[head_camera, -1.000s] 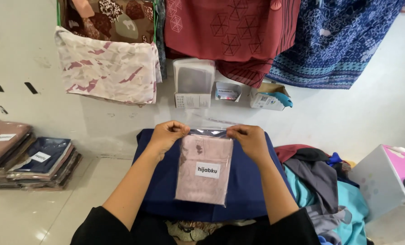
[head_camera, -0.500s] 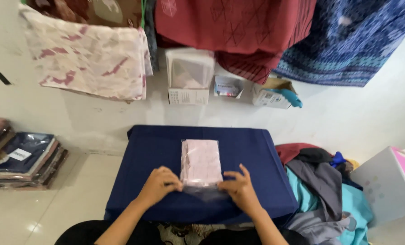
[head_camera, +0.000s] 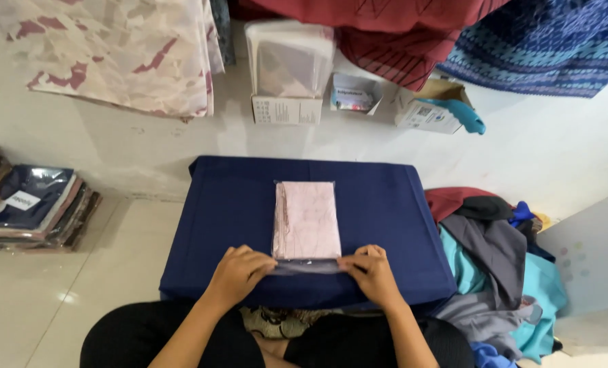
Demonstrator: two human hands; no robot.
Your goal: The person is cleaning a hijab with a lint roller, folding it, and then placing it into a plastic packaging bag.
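A folded pale pink cloth in a clear plastic bag [head_camera: 307, 219] is laid flat near the middle of the navy-covered desk [head_camera: 236, 204]. The near end of the bag, a clear flap without cloth inside, is pinched by both hands: the left hand [head_camera: 239, 274] holds the flap at the left corner of the bag, and the right hand [head_camera: 371, 271] holds it at the right corner. On both hands the fingers are curled and pressed together on the plastic; no other thing is held.

Some risks can be judged from this position. If the flap is pulled more by one hand than by the other, it may be folded crooked, and wrinkles may be left in the plastic. If the pull is too strong, the whole bag may be dragged toward the near edge of the desk, because the navy cover gives little hold. The thin plastic may also be torn at the corners. Beyond the bag, by the wall, a box of clear bags [head_camera: 287, 68] is standing, well apart from it.
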